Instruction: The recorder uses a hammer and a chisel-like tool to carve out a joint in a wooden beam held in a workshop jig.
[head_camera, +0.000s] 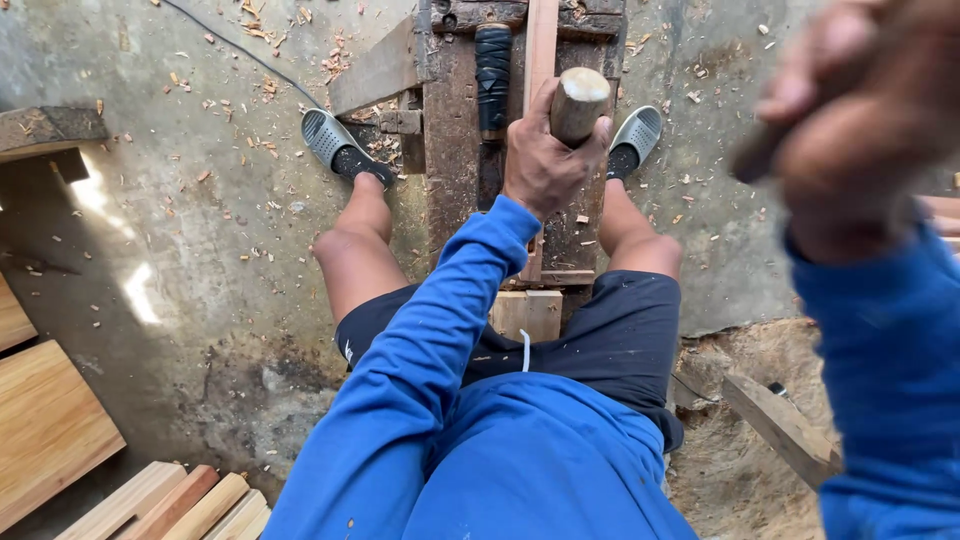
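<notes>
Head view, looking straight down on a seated person in a blue long-sleeved top and dark shorts.

Left hand (545, 160): closed firmly around a round wooden handle (578, 103), whose pale cut end is turned up toward the camera. The handle is held upright over a narrow light wood strip (540, 45) lying lengthwise on the dark, worn desk (452, 130). What sits at the handle's lower end is hidden by the hand.

Right hand (850, 130): raised near the camera at upper right, heavily blurred. It appears closed on a dark stick-like object (760, 155); the kind of object cannot be told.

The desk is straddled, one grey perforated sandal (340, 145) seen on the left side, another (633, 138) on the right. A black wrapped cylinder (492, 75) lies on the desk just beside the strip. A pale wood block (528, 312) sits between the thighs.

Concrete floor (180, 250) strewn with wood shavings. Stacked light planks (50, 420) noted at lower left, and a loose board (785, 425) at lower right.
</notes>
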